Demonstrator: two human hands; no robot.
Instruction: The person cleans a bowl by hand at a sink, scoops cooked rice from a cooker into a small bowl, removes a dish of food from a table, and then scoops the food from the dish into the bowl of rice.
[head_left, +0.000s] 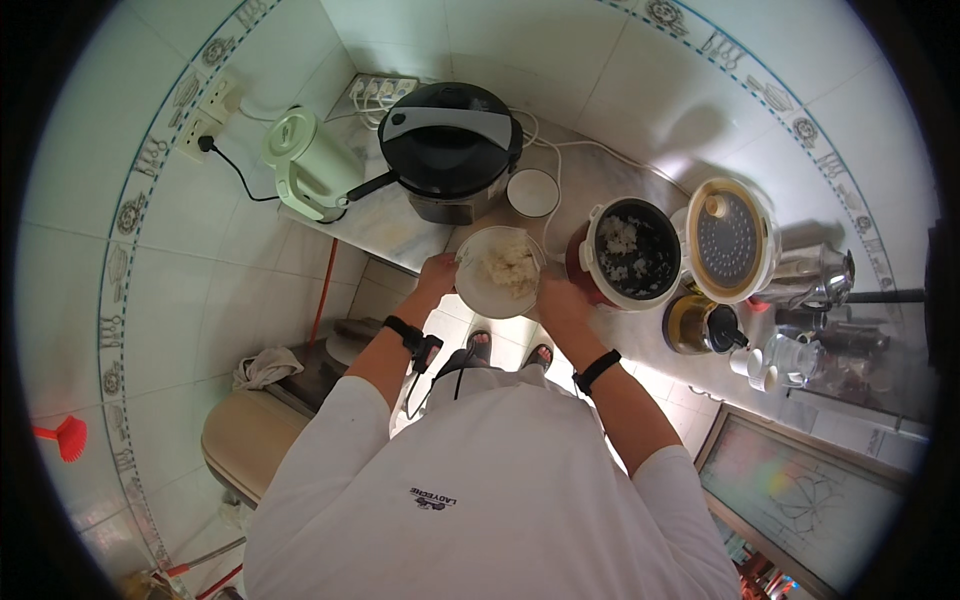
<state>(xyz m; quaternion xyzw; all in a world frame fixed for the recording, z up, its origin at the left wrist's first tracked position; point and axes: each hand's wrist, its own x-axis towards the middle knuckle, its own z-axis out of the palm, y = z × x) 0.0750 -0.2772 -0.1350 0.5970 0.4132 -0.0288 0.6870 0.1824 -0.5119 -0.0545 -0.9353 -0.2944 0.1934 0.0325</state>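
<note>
A round white plate (474, 289) with a heap of cooked rice (514, 266) is held out in front of me, at the front edge of the counter. My left hand (437, 276) grips its left rim, and at its right rim is my right hand (561, 296), fingers partly hidden. Just right of that hand stands a rice cooker (585, 259) with its lid (726, 236) swung back. Clumps of rice (619, 236) cling inside its dark pot. Behind the plate sits a small white bowl (532, 193).
A black-lidded electric pressure cooker (450, 150) and a pale green kettle (311, 165) occupy the back left of the marble counter (397, 225). Cables run behind to a power strip (386, 88). On the right are an oil jug (694, 324), a metal flask (814, 276) and a glass pitcher (791, 358).
</note>
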